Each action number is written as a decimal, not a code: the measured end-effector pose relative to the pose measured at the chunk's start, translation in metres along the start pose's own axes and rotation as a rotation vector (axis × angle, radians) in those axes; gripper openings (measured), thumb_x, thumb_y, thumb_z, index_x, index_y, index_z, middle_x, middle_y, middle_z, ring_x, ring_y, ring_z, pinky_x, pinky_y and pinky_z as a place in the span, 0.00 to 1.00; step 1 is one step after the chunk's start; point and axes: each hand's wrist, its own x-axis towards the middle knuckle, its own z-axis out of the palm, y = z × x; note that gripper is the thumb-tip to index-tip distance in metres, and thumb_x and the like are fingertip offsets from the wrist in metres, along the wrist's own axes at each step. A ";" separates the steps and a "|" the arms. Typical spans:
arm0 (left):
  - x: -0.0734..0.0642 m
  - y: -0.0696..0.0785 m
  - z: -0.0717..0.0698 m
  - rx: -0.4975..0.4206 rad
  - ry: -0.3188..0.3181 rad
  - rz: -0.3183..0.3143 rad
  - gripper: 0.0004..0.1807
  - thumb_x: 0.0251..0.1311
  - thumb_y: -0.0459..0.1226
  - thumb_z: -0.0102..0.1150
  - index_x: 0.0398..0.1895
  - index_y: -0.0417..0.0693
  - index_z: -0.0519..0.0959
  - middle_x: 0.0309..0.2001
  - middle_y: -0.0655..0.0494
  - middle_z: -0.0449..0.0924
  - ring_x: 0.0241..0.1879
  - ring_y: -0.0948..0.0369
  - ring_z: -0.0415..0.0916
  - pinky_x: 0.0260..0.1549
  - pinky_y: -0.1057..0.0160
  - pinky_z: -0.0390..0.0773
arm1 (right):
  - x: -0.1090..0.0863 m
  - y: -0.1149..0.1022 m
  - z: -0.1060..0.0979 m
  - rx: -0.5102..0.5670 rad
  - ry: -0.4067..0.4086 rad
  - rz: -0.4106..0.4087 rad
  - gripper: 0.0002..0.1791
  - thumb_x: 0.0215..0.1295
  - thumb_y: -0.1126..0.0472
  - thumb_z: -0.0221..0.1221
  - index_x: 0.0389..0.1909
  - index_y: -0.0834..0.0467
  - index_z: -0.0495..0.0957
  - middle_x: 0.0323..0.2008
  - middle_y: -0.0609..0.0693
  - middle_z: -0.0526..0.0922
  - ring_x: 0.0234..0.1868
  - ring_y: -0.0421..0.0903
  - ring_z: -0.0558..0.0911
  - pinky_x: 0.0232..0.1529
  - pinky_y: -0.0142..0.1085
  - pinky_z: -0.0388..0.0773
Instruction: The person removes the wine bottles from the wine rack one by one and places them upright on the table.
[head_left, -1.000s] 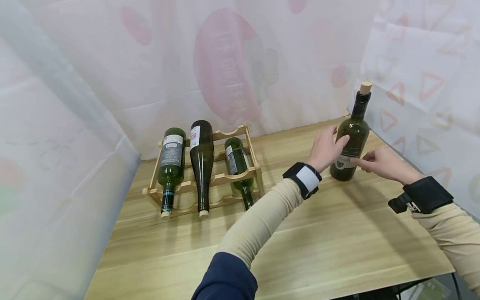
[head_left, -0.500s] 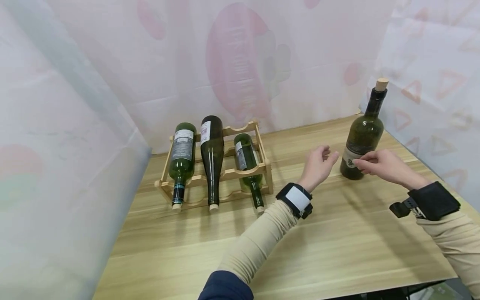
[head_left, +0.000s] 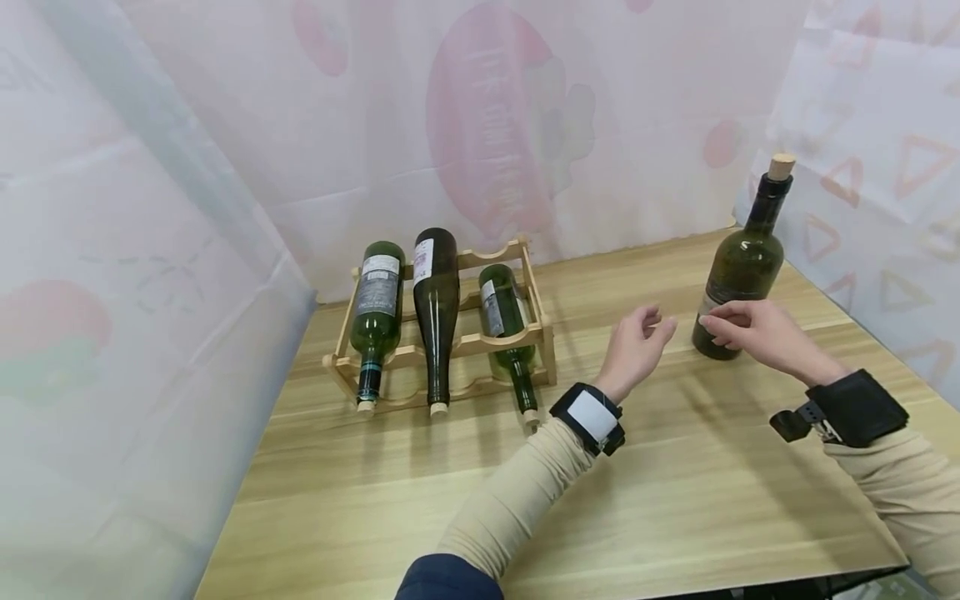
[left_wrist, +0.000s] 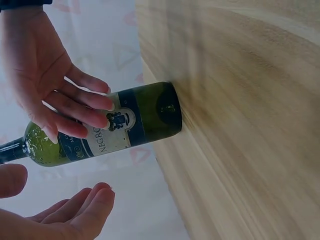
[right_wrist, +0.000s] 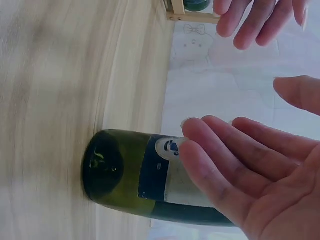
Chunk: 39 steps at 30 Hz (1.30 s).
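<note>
A green wine bottle (head_left: pixel 747 260) with a cork (head_left: pixel 782 167) in its neck stands upright at the right of the table. My right hand (head_left: pixel 772 335) is in front of its lower part, fingers loosely bent and overlapping the label (left_wrist: pixel 105 137). Left of the bottle, apart from it, my left hand (head_left: pixel 633 350) hovers with fingers relaxed and nothing in them. The right wrist view shows the right hand's fingertips (right_wrist: pixel 192 130) over the label, and the palm holds nothing.
On the left stands a wooden two-tier rack (head_left: pixel 472 343). Two corked bottles, one green (head_left: pixel 377 308) and one dark (head_left: pixel 437 300), lie on its upper tier; a third green bottle (head_left: pixel 504 312) lies lower at the right. Printed white sheets (head_left: pixel 637 150) enclose the table.
My left hand has drawn back from the bottle, leftward and toward me. The right hand stays by the label. The bottle still stands there; the head view has shifted.
</note>
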 end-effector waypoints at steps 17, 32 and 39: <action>-0.020 -0.008 -0.015 -0.112 0.041 -0.081 0.23 0.69 0.46 0.53 0.61 0.44 0.73 0.57 0.50 0.80 0.56 0.59 0.77 0.52 0.69 0.77 | 0.003 -0.006 0.013 0.043 0.011 -0.061 0.23 0.74 0.51 0.50 0.54 0.68 0.76 0.42 0.65 0.85 0.33 0.39 0.85 0.32 0.32 0.81; -0.028 -0.016 -0.029 -0.298 0.043 -0.131 0.21 0.69 0.42 0.53 0.60 0.41 0.73 0.53 0.44 0.81 0.50 0.54 0.81 0.48 0.63 0.81 | 0.011 -0.019 0.024 0.073 -0.027 -0.050 0.27 0.74 0.48 0.49 0.58 0.67 0.73 0.42 0.64 0.85 0.34 0.36 0.84 0.32 0.29 0.80; -0.032 -0.023 -0.036 -0.413 0.028 -0.146 0.19 0.70 0.39 0.52 0.58 0.37 0.73 0.51 0.40 0.81 0.48 0.52 0.81 0.52 0.55 0.81 | 0.012 -0.023 0.029 0.065 -0.031 -0.059 0.27 0.73 0.48 0.49 0.58 0.67 0.74 0.42 0.65 0.85 0.35 0.44 0.86 0.31 0.30 0.80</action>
